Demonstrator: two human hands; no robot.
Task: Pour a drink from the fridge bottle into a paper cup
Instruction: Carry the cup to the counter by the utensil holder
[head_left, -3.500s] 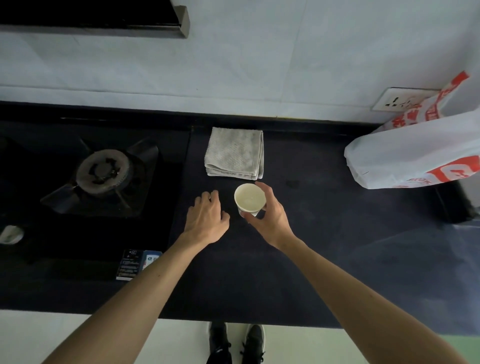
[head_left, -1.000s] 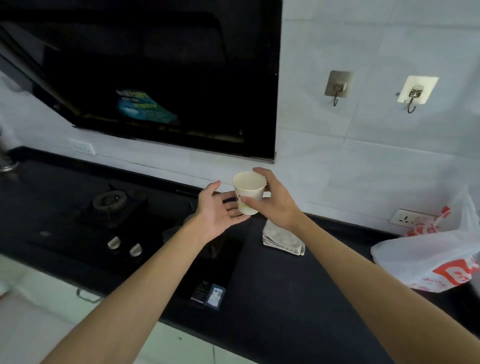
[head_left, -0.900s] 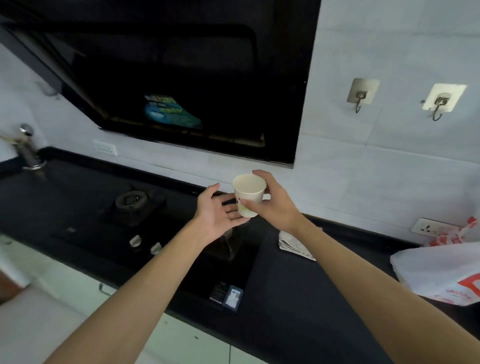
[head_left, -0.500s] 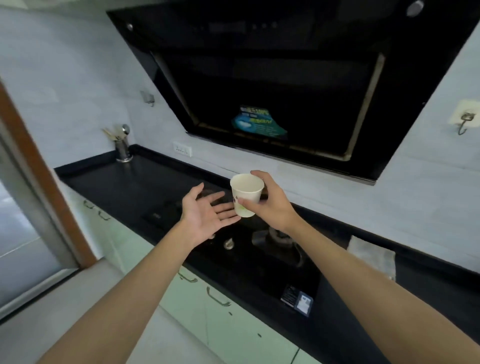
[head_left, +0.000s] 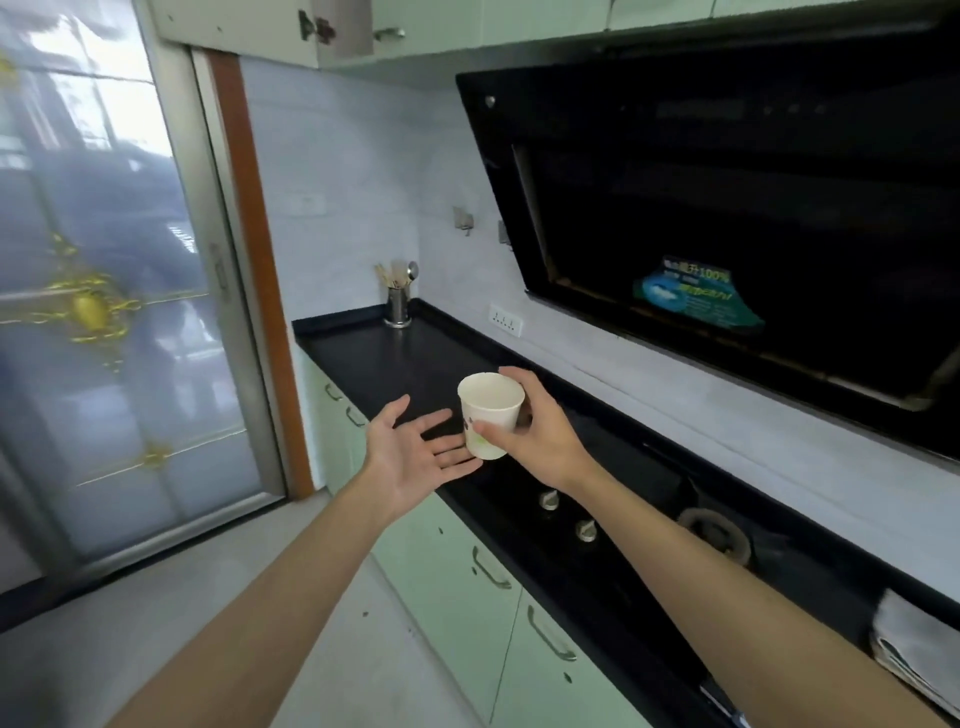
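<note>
- Head view, the step: I judge this to be the carrying stage. The paper cup (head_left: 490, 415) is in hand, but neither the fridge nor the bottle is anywhere in view, so no pouring can start yet.
- Head view, right side: my right hand (head_left: 543, 441) has its grip closed around the cup, with the thumb across the near wall and the fingers wrapped behind the far wall, just under the rim.
- Head view, left side: my left hand (head_left: 413, 457) is released, palm up and fingers spread. Its fingertips sit just beside the cup's base; I cannot tell whether they touch it.
- Head view, where the cup is: it is held in the air above the front edge of the black worktop (head_left: 395, 358), near the hob knobs (head_left: 548, 500) and resting on nothing.
- Head view, which way it points: the cup's long axis runs close to vertical, leaning slightly, with the mouth up and the narrower base down. The inside looks empty.
- Head view, surroundings: a range hood (head_left: 727, 208) hangs on the right wall, a utensil holder (head_left: 399, 306) stands in the far corner, and a sliding glass door (head_left: 104, 312) fills the left.
- Head view, next move: in my judgement, I need to find the fridge, free a hand for the bottle, and keep the cup upright.
</note>
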